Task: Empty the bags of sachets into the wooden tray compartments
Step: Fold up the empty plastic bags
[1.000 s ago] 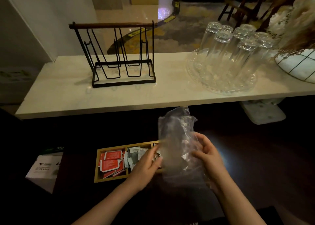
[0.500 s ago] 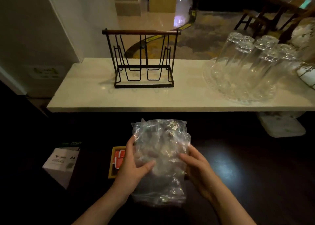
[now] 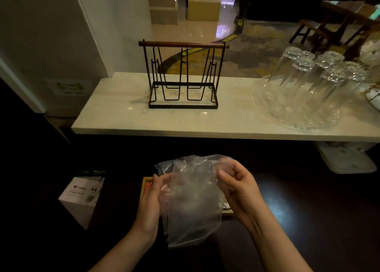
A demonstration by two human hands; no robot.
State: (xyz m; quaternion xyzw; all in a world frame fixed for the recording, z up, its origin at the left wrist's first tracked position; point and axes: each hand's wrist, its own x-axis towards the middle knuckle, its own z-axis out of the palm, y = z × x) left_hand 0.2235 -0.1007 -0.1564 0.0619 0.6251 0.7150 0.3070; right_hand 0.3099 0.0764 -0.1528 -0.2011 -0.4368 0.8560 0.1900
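A clear plastic bag hangs crumpled between both hands above the dark lower counter. My left hand grips its left edge and my right hand pinches its upper right corner. The bag looks empty, though its folds blur the inside. Behind it lies the wooden tray, almost wholly hidden; only its left rim, a sliver of a red sachet and its near right corner show.
A white A4 paper box stands left of the tray. On the pale marble ledge behind are a black wire rack and upturned glasses on a glass platter. A white tray sits under the ledge at right.
The view shifted, so the rack and glasses sit more to the right. The bag went from upright to crumpled lower over the tray. My right hand moved up to its top corner.
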